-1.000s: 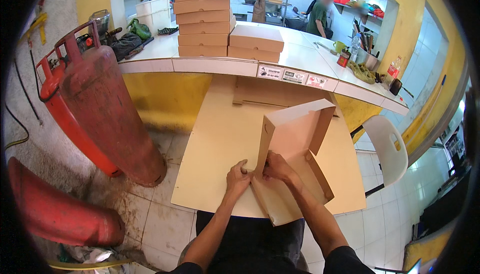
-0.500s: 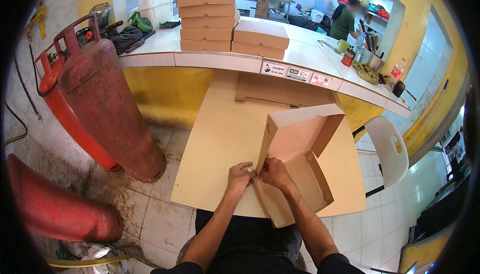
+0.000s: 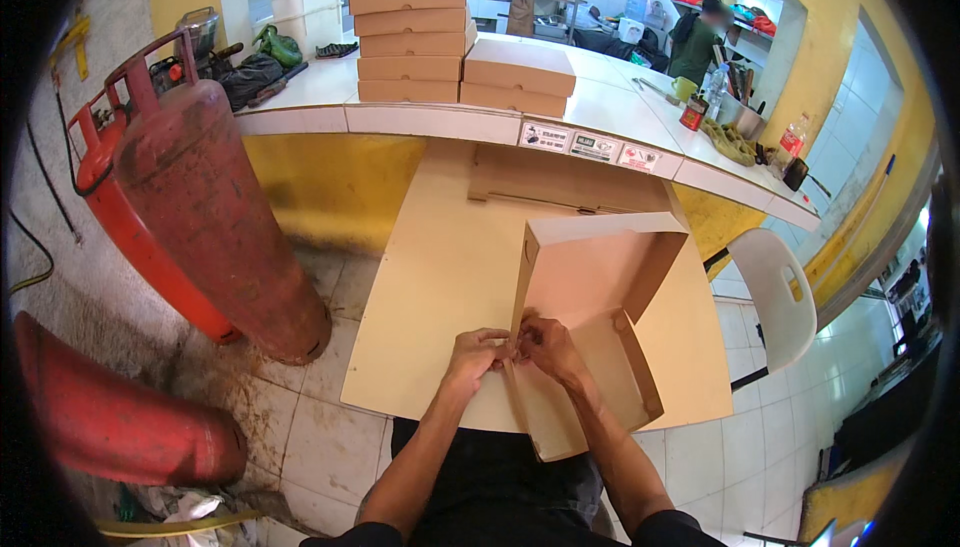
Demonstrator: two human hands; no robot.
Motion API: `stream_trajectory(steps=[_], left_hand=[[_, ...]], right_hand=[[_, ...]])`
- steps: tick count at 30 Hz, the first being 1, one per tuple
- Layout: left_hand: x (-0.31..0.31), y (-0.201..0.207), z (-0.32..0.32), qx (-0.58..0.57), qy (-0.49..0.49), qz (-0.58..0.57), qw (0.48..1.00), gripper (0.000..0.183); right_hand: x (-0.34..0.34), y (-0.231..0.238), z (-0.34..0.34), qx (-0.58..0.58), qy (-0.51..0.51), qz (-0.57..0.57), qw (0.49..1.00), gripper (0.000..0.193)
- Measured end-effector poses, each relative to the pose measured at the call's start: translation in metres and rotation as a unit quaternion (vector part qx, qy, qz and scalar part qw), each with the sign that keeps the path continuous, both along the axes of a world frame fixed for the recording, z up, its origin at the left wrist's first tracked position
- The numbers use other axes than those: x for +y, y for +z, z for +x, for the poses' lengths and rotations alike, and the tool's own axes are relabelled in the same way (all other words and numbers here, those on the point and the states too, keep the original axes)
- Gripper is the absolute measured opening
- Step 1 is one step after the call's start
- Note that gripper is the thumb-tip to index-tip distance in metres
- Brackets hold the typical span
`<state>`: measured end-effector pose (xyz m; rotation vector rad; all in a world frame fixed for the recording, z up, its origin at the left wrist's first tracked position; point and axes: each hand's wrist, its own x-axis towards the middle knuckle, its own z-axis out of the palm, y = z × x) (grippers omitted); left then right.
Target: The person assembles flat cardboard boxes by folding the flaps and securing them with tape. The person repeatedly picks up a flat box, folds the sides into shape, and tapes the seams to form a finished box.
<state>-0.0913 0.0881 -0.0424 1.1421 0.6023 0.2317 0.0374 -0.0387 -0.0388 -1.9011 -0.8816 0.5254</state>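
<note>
An open brown cardboard box stands on a tan tabletop, its hinged lid raised toward the far side. Outside the box's left wall, my left hand has its fingers closed at the edge near the hinge. My right hand reaches inside, fingers bent and pinching the same left side. Both sets of fingertips nearly meet across the wall there. The small flap or tab between them is hidden by the fingers.
Closed cardboard boxes are stacked on the white tiled counter beyond the table. Red gas cylinders stand at the left, with another lying nearby. A white plastic chair is at the right. A person is behind the counter.
The box and its raised lid have shifted slightly to the left. My left fingers have drawn in closer to the box edge, and my right hand has turned a little at the same spot.
</note>
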Motion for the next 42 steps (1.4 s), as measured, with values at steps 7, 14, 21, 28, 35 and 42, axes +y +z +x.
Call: stream_trajectory(steps=[7,14,21,28,35,42], left_hand=[[-0.004,0.0,-0.003,0.01,0.05,0.019,0.999,0.05],[0.0,0.013,-0.01,0.017,0.029,0.109,0.994,0.053],[-0.002,0.011,-0.016,0.012,0.051,0.156,0.986,0.051],[-0.007,0.01,-0.014,0.007,0.051,0.106,0.993,0.05],[-0.029,0.03,-0.015,0.058,0.076,0.534,0.84,0.065],[-0.047,0.064,-0.025,0.134,-0.032,0.519,0.843,0.09]], right_hand=[[0.005,0.018,-0.011,-0.08,-0.033,-0.006,0.996,0.015],[0.006,0.033,-0.014,-0.02,0.033,-0.032,0.999,0.014],[0.009,0.021,-0.011,-0.015,0.006,-0.06,0.998,0.025],[0.002,0.007,-0.004,0.124,0.028,0.003,0.992,0.027],[0.004,0.001,-0.007,0.132,0.054,0.008,0.99,0.025],[-0.007,-0.003,-0.019,-0.18,-0.059,0.028,0.982,0.023]])
